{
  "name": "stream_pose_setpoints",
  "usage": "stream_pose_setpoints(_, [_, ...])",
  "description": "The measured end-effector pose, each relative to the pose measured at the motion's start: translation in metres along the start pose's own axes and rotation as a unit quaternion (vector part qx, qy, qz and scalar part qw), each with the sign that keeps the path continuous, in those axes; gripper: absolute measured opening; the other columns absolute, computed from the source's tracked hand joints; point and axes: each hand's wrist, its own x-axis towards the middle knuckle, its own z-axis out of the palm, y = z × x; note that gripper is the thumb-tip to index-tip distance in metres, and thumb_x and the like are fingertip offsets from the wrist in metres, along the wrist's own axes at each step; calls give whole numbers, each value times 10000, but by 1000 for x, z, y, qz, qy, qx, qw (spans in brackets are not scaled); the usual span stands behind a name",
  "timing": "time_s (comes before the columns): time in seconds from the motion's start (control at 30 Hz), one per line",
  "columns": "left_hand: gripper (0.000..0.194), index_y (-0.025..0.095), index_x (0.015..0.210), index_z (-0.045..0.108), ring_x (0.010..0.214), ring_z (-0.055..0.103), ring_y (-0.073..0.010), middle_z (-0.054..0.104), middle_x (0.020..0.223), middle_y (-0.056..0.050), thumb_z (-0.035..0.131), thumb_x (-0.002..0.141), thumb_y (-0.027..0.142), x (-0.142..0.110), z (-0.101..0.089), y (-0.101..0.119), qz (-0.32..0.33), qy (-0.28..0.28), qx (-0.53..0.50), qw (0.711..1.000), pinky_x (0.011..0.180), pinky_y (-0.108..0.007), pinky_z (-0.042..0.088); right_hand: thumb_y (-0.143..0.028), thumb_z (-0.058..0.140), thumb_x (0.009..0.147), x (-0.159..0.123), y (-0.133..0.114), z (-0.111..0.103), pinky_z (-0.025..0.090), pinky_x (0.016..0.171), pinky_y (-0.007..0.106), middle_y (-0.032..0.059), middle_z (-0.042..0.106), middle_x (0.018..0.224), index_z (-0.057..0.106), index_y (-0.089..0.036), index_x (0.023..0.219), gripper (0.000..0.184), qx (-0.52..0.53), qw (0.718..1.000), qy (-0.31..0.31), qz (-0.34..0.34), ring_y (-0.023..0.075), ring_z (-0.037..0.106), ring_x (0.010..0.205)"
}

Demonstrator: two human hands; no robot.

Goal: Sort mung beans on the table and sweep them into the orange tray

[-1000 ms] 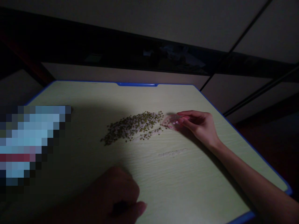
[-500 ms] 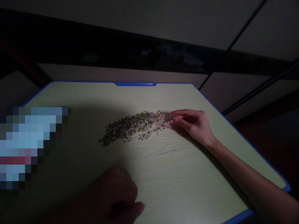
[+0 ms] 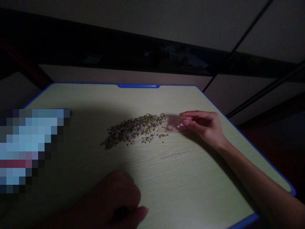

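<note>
A long heap of small green beans, which look like mung beans (image 3: 143, 124), lies mixed with whitish grains across the middle of the table. Just right of the heap, my right hand (image 3: 205, 125) pinches a thin, see-through, pinkish plastic piece (image 3: 172, 124) between thumb and fingers. Its edge points at the heap and sits close to the tabletop; whether it is a card or a small bag I cannot tell. In the dark foreground my left hand (image 3: 119, 194) is curled into a loose fist at the near side, apart from the beans, with nothing showing out of it.
The pale table (image 3: 214, 181) has a blue rim and a blue handle (image 3: 138, 86) at its far edge. A blurred-out bright screen (image 3: 28, 146) stands at the left. A thin streak of whitish powder (image 3: 175, 155) lies nearer than the heap. Dark cabinet fronts (image 3: 133, 71) rise behind.
My right hand has drawn back to the right with the plastic piece, leaving a gap to the beans. A few beans by its edge have shifted. My left hand has stayed put.
</note>
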Motion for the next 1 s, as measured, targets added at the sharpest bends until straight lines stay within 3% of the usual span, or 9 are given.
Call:
stream_pose_setpoints(0.23, [158,211,675,566,653,521,-115,575,690,0,565,829,249,2,0,2,17,9,12,1000,596,-204,439,-231,708,657,-4,-1,-3,441,484,283,63,702,639,771,-132,807,190,-35,998,-30,48,148,575,534])
stream_pose_setpoints(0.6, [206,203,639,536,608,490,-102,549,647,14,548,835,263,7,-5,10,12,-12,9,1000,555,-193,408,-202,714,636,-1,1,1,512,514,291,53,719,655,764,-150,774,156,-26,998,19,59,142,609,527])
stream_pose_setpoints(1.0, [300,191,552,447,581,457,-108,518,580,17,525,833,262,18,-7,22,28,-3,19,999,533,-219,381,-231,705,675,-2,3,-4,461,489,271,36,699,638,771,-173,803,155,-47,997,-41,35,139,583,552])
